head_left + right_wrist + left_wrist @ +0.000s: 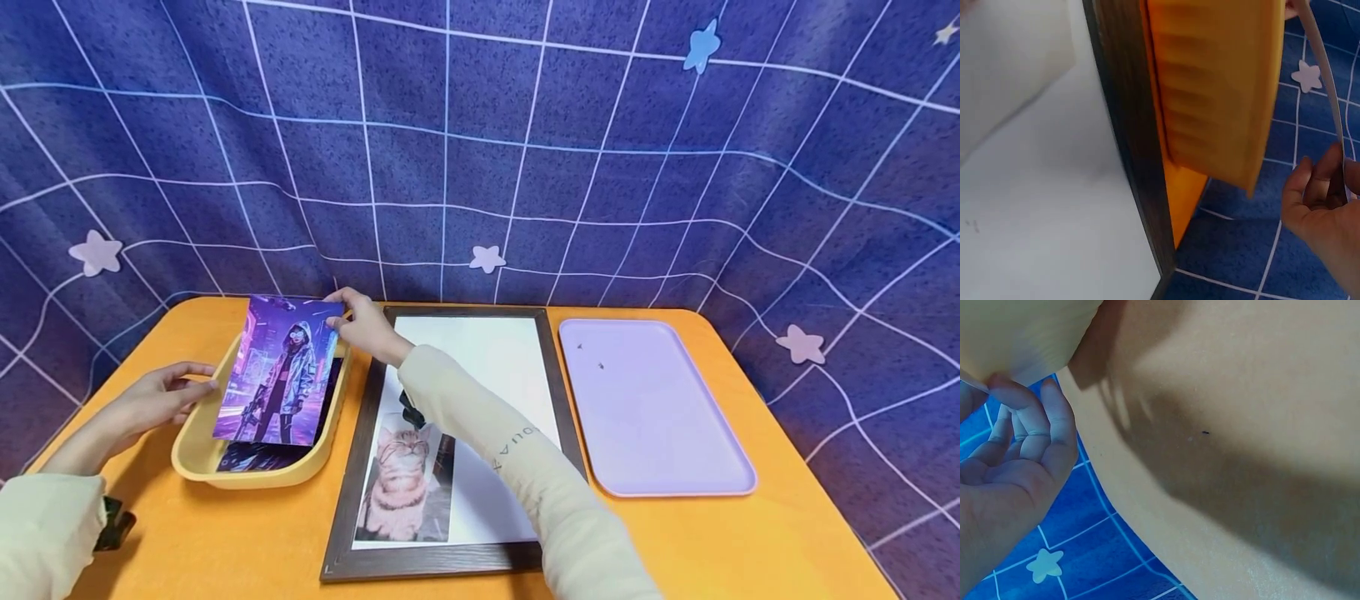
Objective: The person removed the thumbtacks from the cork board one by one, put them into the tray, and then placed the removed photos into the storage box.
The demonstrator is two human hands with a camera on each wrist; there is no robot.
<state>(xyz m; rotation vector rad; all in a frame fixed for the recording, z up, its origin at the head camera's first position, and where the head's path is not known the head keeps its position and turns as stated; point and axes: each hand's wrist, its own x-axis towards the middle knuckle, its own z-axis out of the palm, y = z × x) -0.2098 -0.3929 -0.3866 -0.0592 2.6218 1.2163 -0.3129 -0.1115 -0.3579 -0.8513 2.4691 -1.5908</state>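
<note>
My right hand [367, 327] pinches the upper right corner of a purple picture print [281, 371] of a hooded figure, held over a yellow plastic bin [197, 446]. In the right wrist view the print [1329, 75] appears edge-on between the thumb and fingers. My left hand [161, 396] grips the bin's left rim; the left wrist view has thumb and fingers at that rim [1035, 372]. Inside the bin lies another dark print [262, 457], mostly covered by the held one. To the right, a dark picture frame [562, 400] with a white backing bears a cat print [397, 492] at its lower left.
A lilac tray [660, 408] with two tiny dark specks lies right of the frame. My right forearm crosses the frame and hides part of it, including part of a dark print beside the cat. A blue gridded cloth [405, 167] hangs behind the orange table [795, 500].
</note>
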